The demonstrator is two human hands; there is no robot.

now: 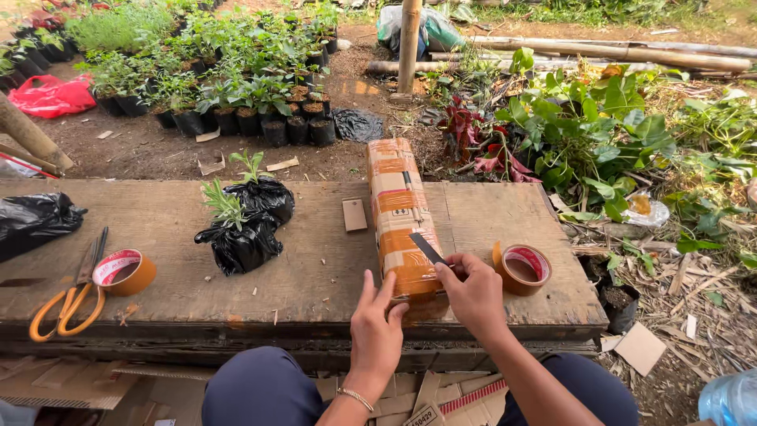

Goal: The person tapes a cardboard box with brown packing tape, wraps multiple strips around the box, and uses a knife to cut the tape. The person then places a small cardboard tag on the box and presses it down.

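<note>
On my wooden workbench (315, 260) the long taped cardboard parcel (398, 217) lies end-on at the near edge — my left hand (377, 319), fingers spread, steadies it while my right hand (473, 292) pinches a small cutter blade (427, 248) against its tape.

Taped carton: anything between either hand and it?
Nothing visible. The left hand rests against the near end of the taped carton, and the right hand holds a dark blade right on its top. The tape roll sits off to the right, clear of both hands.
</note>
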